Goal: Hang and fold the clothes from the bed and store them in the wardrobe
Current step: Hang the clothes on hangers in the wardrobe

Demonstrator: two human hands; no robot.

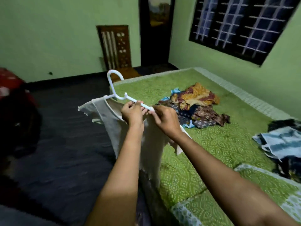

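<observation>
Head view: white hanger (pixel 125 97) has its left arm hidden inside pale garment (pixel 110 121); garment's lower hem lost behind forearms. Left hand (pixel 132 114) curled round hanger's bare right arm. Right hand (pixel 166 119) pinching hanger tip; whether cloth is also in pinch, cannot tell. Garment hangs above near edge of bed (pixel 211 144); dark floor (pixel 65 128) open to left. Patterned clothes pile (pixel 198 105) mid-bed, beyond hands. Blue-white cloth (pixel 280 144) at right, partly cut by frame. Red object (pixel 9 82) at left edge too blurred to identify.
</observation>
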